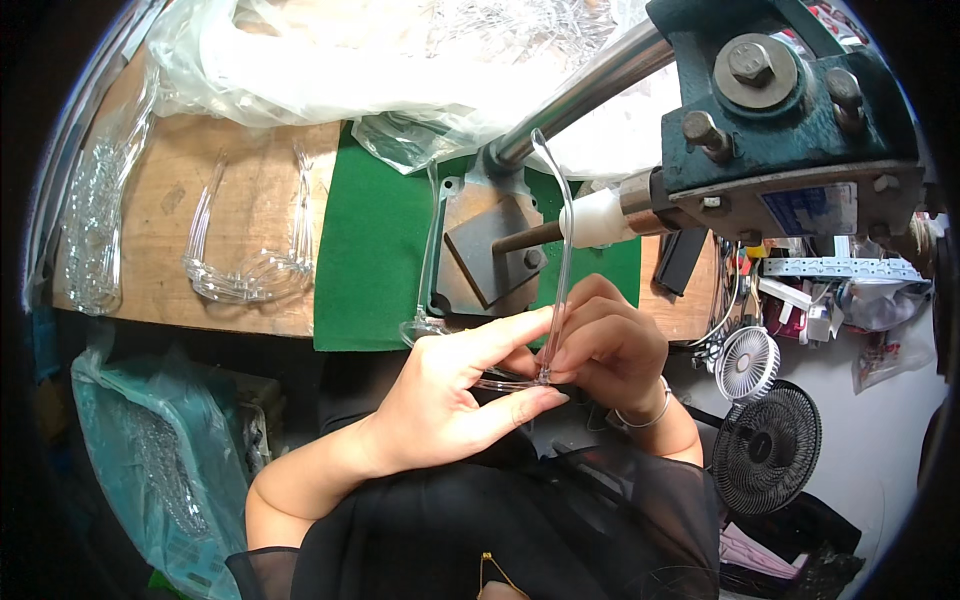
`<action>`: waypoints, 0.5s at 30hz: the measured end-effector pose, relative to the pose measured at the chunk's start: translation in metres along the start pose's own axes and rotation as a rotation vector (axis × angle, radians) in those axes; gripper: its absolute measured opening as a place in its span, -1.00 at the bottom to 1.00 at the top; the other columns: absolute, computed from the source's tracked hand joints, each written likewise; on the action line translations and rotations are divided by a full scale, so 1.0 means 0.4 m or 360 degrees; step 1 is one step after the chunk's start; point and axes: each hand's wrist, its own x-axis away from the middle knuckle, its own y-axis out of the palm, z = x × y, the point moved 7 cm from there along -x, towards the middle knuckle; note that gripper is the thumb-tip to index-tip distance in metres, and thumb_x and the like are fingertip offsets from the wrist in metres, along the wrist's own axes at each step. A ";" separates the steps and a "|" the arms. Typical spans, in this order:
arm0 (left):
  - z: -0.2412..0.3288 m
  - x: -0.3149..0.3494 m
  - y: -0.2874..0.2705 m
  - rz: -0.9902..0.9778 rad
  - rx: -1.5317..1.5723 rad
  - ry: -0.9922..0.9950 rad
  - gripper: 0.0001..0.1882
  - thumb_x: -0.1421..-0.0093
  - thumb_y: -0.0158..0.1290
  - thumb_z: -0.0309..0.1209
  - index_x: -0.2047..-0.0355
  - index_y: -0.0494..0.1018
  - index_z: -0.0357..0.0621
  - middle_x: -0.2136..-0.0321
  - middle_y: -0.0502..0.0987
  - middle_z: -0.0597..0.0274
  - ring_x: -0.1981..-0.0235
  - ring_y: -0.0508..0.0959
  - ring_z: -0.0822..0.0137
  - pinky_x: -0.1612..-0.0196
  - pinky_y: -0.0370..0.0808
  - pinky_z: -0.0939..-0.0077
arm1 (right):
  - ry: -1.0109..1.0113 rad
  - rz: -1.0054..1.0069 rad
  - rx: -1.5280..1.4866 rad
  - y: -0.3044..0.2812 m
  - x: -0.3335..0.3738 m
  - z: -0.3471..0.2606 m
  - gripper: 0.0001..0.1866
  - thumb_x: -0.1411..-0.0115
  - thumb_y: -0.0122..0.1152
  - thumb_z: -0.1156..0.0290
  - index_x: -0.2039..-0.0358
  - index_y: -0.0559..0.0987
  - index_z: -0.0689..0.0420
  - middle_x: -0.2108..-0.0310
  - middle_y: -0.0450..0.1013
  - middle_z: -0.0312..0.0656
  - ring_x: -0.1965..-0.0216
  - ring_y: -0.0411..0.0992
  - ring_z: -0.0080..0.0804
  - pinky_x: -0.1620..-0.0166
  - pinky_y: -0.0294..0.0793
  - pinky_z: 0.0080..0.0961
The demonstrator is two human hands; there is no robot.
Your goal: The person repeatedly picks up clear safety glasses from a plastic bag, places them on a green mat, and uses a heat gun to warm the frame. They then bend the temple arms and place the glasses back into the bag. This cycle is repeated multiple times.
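Both hands hold a clear plastic eyeglass frame (562, 270) just off the near edge of the green mat. Its two temples stand up away from me, one on either side of a metal press base. My left hand (455, 385) grips the front of the frame, thumb and fingers closing near the right hinge. At that same hinge, my right hand (610, 345) pinches with curled fingers; whether it also holds something small is hidden. Behind the frame, the press's rod with a white collar (597, 218) points at a square metal block (492, 250).
Clear frames (245, 280) lie stacked on the wooden table at left, beside a bagged bundle (95, 230). A large plastic bag (300, 75) covers the back. The green press head (790, 130) overhangs the right. A blue-lined bin (150, 450) and fans (766, 445) stand below the table.
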 end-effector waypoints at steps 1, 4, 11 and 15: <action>-0.002 0.001 0.000 -0.0011 0.0031 -0.0036 -0.38 0.06 0.20 -0.51 -0.04 0.28 -0.34 0.42 0.53 0.24 0.45 0.47 0.58 0.32 0.38 0.71 | -0.0015 -0.0006 0.0048 0.001 0.000 -0.004 -0.85 0.09 0.32 0.47 0.49 0.51 0.10 0.51 0.45 -0.33 0.43 0.34 -0.43 0.34 0.35 -0.57; -0.008 0.004 0.002 -0.0012 0.0090 -0.0078 -0.39 0.06 0.21 -0.50 -0.04 0.28 -0.35 0.45 0.53 0.25 0.46 0.46 0.58 0.32 0.37 0.71 | 0.0000 -0.0002 -0.0019 0.004 0.002 0.003 -0.85 0.08 0.32 0.46 0.50 0.50 0.11 0.51 0.45 -0.32 0.43 0.33 -0.42 0.35 0.34 -0.58; -0.007 0.007 0.002 -0.0040 0.0114 -0.0061 -0.38 0.04 0.20 -0.51 -0.05 0.26 -0.34 0.49 0.51 0.31 0.47 0.45 0.59 0.32 0.35 0.72 | -0.0095 0.0027 -0.0001 0.006 0.007 0.002 -0.87 0.06 0.29 0.48 0.47 0.51 0.12 0.51 0.45 -0.31 0.46 0.32 -0.41 0.37 0.33 -0.57; -0.020 0.012 0.013 0.0005 0.0287 -0.0198 -0.35 0.03 0.17 -0.54 -0.10 0.20 -0.33 0.46 0.49 0.32 0.42 0.46 0.54 0.26 0.35 0.72 | -0.0153 0.0145 0.0109 -0.004 0.014 -0.006 -0.87 0.06 0.30 0.46 0.46 0.53 0.13 0.52 0.46 -0.30 0.46 0.34 -0.39 0.36 0.34 -0.53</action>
